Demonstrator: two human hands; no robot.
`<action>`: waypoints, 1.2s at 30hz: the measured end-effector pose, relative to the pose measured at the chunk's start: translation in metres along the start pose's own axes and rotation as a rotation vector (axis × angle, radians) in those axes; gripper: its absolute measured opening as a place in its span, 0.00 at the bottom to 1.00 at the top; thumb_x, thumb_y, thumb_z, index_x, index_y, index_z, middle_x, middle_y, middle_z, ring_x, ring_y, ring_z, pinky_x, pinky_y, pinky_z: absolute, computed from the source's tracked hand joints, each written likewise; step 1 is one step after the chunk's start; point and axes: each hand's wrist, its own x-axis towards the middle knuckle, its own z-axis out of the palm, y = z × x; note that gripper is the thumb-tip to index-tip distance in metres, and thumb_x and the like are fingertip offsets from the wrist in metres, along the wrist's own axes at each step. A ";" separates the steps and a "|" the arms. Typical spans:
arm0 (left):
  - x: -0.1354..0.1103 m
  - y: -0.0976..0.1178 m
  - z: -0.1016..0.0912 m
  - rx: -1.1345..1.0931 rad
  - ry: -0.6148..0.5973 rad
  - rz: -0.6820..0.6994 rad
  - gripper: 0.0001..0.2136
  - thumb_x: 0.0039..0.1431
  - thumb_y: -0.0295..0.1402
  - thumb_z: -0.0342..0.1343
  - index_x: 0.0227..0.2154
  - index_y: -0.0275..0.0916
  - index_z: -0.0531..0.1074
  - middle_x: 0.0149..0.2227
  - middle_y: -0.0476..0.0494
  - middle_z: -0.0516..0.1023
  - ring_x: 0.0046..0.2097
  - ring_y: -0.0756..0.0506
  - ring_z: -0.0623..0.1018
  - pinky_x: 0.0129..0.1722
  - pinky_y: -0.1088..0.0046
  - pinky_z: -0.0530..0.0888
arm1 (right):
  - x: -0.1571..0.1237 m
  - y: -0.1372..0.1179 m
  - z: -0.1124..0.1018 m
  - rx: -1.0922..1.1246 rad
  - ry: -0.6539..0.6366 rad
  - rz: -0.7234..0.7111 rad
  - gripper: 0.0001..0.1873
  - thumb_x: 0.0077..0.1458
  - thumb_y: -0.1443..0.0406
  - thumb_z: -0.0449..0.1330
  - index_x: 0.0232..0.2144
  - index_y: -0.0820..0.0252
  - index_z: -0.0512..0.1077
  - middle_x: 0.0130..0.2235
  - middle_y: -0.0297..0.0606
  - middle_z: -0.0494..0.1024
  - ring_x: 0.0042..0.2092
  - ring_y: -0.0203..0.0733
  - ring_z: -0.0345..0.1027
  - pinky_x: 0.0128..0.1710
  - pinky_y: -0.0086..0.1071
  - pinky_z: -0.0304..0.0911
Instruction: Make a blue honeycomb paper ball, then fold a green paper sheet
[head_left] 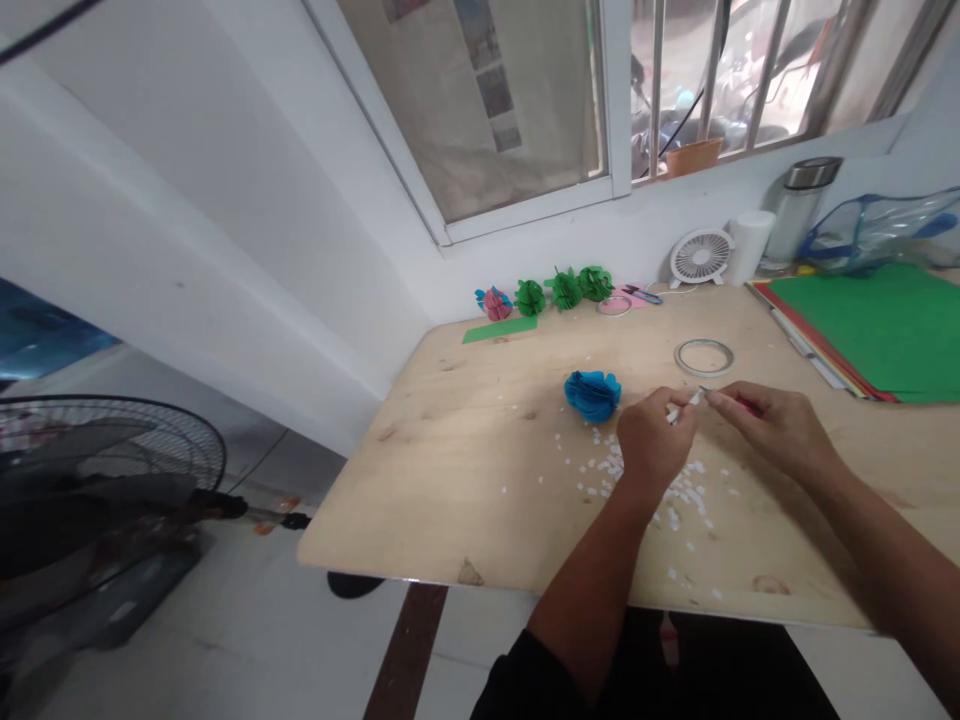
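Over the table, my left hand (pixel 654 435) is closed, thumb and finger pinching a narrow white strip (pixel 684 408). My right hand (pixel 772 420) is closed too, its fingertips at the far end of that strip. A bit of pink or red (pixel 747 406) shows within the right hand, mostly covered by the fingers, so its kind is unclear. Small white scraps (pixel 679 490) lie scattered beneath and around both hands. To the left of my left hand sits a blue paper flower ball (pixel 592 396). Beyond the hands a roll of tape (pixel 703 357) lies flat.
Along the wall stand several green paper balls (pixel 566 289) and a pink-and-blue one (pixel 495 303), near a green paper strip (pixel 500 330). Snips (pixel 643 295) lie beside another tape ring (pixel 614 306). A small white fan (pixel 702 257), a bottle (pixel 801 212) and stacked coloured paper (pixel 877 330) are at the right.
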 end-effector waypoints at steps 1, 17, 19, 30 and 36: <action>0.000 -0.001 0.000 -0.006 0.003 0.001 0.04 0.55 0.29 0.60 0.31 0.44 0.79 0.34 0.49 0.83 0.38 0.45 0.80 0.41 0.73 0.74 | 0.000 0.001 0.000 -0.002 -0.013 0.009 0.32 0.52 0.37 0.55 0.27 0.57 0.77 0.20 0.31 0.68 0.24 0.37 0.60 0.26 0.31 0.54; 0.003 0.000 -0.003 -0.065 0.072 -0.065 0.05 0.56 0.30 0.59 0.33 0.41 0.80 0.25 0.50 0.78 0.28 0.49 0.75 0.30 0.77 0.69 | -0.002 0.003 0.003 0.027 -0.027 -0.015 0.28 0.54 0.40 0.57 0.27 0.58 0.76 0.24 0.34 0.74 0.28 0.40 0.66 0.28 0.31 0.58; 0.002 0.000 -0.002 -0.073 0.062 -0.051 0.05 0.56 0.30 0.59 0.33 0.41 0.80 0.24 0.51 0.78 0.27 0.49 0.75 0.30 0.77 0.68 | -0.003 0.003 0.003 0.029 -0.025 -0.029 0.27 0.54 0.41 0.57 0.28 0.58 0.76 0.24 0.35 0.75 0.28 0.40 0.66 0.28 0.31 0.58; 0.004 0.000 -0.002 -0.059 0.101 -0.092 0.05 0.55 0.30 0.59 0.32 0.41 0.80 0.24 0.51 0.77 0.27 0.49 0.74 0.29 0.76 0.67 | -0.002 0.001 0.004 0.019 -0.055 -0.041 0.26 0.56 0.43 0.55 0.28 0.58 0.76 0.22 0.34 0.73 0.26 0.39 0.64 0.28 0.31 0.57; 0.003 0.001 0.001 -0.074 0.090 -0.060 0.05 0.55 0.29 0.60 0.33 0.40 0.80 0.25 0.50 0.79 0.28 0.49 0.76 0.31 0.77 0.68 | -0.002 0.004 0.005 0.017 -0.062 -0.058 0.27 0.57 0.43 0.54 0.28 0.58 0.76 0.23 0.34 0.74 0.27 0.39 0.65 0.28 0.31 0.58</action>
